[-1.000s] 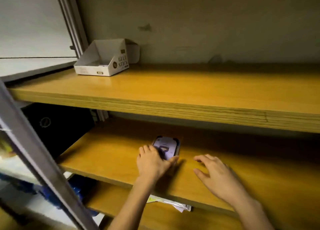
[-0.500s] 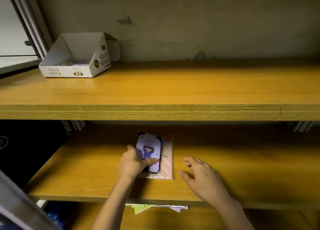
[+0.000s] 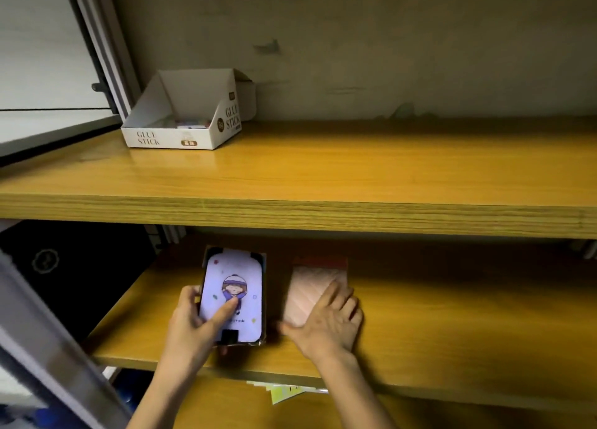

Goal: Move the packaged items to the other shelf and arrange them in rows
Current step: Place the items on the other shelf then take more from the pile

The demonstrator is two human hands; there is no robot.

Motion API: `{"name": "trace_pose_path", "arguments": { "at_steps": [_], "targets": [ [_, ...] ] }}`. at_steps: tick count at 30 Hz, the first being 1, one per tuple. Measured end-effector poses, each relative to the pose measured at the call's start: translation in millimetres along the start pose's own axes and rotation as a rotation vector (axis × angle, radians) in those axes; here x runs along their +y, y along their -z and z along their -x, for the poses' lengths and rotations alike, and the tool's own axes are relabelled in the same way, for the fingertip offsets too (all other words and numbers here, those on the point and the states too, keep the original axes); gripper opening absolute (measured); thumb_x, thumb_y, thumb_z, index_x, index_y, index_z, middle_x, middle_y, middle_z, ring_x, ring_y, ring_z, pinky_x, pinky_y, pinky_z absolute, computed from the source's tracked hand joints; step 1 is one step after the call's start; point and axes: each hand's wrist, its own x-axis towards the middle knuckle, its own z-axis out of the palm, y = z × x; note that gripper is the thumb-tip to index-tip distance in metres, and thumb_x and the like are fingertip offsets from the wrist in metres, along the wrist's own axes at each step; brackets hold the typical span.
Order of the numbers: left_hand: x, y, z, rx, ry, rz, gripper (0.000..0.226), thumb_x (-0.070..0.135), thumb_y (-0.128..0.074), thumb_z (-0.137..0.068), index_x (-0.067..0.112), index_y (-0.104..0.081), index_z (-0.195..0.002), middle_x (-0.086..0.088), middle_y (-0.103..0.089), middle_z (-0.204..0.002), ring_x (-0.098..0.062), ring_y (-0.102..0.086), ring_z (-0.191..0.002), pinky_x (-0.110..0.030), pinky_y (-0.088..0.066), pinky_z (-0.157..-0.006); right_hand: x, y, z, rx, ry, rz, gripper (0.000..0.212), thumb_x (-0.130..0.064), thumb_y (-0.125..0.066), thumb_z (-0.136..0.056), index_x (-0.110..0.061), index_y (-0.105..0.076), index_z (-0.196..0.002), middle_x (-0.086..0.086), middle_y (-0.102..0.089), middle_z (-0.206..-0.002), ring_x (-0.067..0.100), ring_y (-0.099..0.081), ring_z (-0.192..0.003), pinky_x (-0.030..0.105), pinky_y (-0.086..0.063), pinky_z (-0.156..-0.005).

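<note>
Two flat packets side by side, lower wooden shelf [image 3: 452, 325], centre frame: left hand [image 3: 190, 328] gripping purple cartoon-printed packet [image 3: 234, 296], right hand [image 3: 329, 322] pressed flat on pink packet [image 3: 311, 291]; row barely begun.

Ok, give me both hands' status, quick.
Left hand: closed on the lilac cartoon-printed packaged item.
Right hand: open, flat on the pale pink packaged item.
</note>
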Motion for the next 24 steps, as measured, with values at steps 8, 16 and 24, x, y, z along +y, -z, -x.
{"name": "trace_pose_path", "arguments": {
  "at_steps": [8, 16, 24],
  "targets": [
    [-11, 12, 6, 0.023, 0.014, 0.001, 0.037, 0.012, -0.068, -0.078, 0.007, -0.042, -0.103, -0.009, -0.068, -0.085, -0.014, -0.065, -0.047, -0.026, -0.045, -0.031, 22, 20, -13, -0.107, -0.047, 0.035, 0.145, -0.077, -0.068, -0.047, -0.003, 0.008, -0.146, 0.019, -0.021, -0.147, 0.033, -0.026, -0.131, 0.035, -0.03, -0.104],
    [1, -14, 6, -0.04, 0.008, 0.0, 0.035, 0.012, -0.066, -0.079, 0.008, -0.041, -0.103, -0.013, -0.064, -0.084, -0.012, -0.056, -0.036, -0.016, -0.037, -0.028, 52, 32, -16, -0.151, -0.099, -0.148, 0.125, -0.066, -0.075, -0.052, -0.003, -0.018, -0.144, 0.019, -0.027, -0.144, 0.033, -0.028, -0.133, 0.033, -0.03, -0.107],
    [14, -63, 13, -0.192, 0.043, 0.066, 0.025, 0.011, -0.065, -0.079, 0.015, -0.043, -0.092, -0.015, -0.065, -0.087, -0.018, -0.061, -0.044, -0.022, -0.042, -0.029, 119, 38, 10, 0.032, -0.062, -0.773, 0.06, -0.03, -0.061, -0.086, -0.011, -0.03, -0.134, 0.006, -0.048, -0.133, 0.021, -0.052, -0.117, 0.027, -0.05, -0.088]
  ]
}}
